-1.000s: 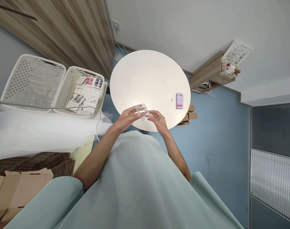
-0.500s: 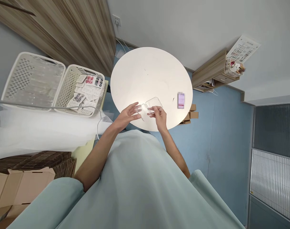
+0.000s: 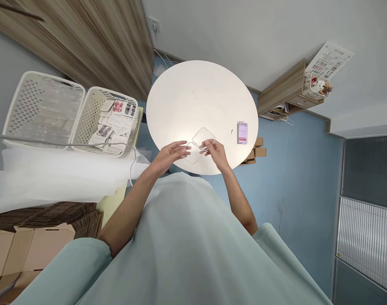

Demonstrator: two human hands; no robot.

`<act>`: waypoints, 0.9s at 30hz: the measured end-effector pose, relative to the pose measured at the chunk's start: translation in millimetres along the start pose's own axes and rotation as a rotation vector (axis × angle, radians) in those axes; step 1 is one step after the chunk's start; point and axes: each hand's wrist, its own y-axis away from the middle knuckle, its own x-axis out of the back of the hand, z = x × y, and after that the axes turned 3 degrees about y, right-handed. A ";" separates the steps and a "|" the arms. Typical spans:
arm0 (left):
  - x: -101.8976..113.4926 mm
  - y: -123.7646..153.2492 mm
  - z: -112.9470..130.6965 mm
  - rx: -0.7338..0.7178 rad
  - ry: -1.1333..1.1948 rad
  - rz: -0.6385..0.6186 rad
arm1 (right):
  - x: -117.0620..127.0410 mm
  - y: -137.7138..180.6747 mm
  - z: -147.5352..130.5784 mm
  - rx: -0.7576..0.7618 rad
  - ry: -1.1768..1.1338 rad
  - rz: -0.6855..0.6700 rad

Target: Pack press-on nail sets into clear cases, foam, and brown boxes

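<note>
A clear plastic case [image 3: 204, 134], its two rounded square halves spread apart at a hinge, is held over the near edge of the round white table [image 3: 199, 84]. My right hand [image 3: 216, 153] pinches it near the hinge, thumb and fingers closed on its right side. On the other side, my left hand [image 3: 171, 156] has its thumb and fingers about the left corner of the lower half. The see-through plastic makes its exact contact with the left fingertips hard to make out. Nothing shows inside the case.
A phone with a blurred screen [image 3: 242, 133] lies on the table's right side. To the left stand a basket of clear plastic pieces [image 3: 43, 110] and a basket of printed cards [image 3: 106, 127], with a grey cable [image 3: 53, 142] crossing before them. Flattened cardboard boxes [image 3: 43, 250] lie lower left.
The case has turned, so its halves now sit cornerwise and lie more fully spread. My left fingers have come closer together around its corner; my right hand has shifted slightly right.
</note>
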 end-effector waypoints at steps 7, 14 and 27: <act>4.5 2.5 1.7 -0.005 -0.005 0.009 | -7.6 -14.5 2.2 -0.021 0.023 -0.164; 26.4 12.1 -10.5 -0.002 0.032 0.075 | -29.7 -38.3 7.2 -0.023 0.098 -0.245; 84.5 73.6 -35.2 0.004 0.159 0.468 | -82.1 -115.1 81.3 -0.038 1.001 -0.329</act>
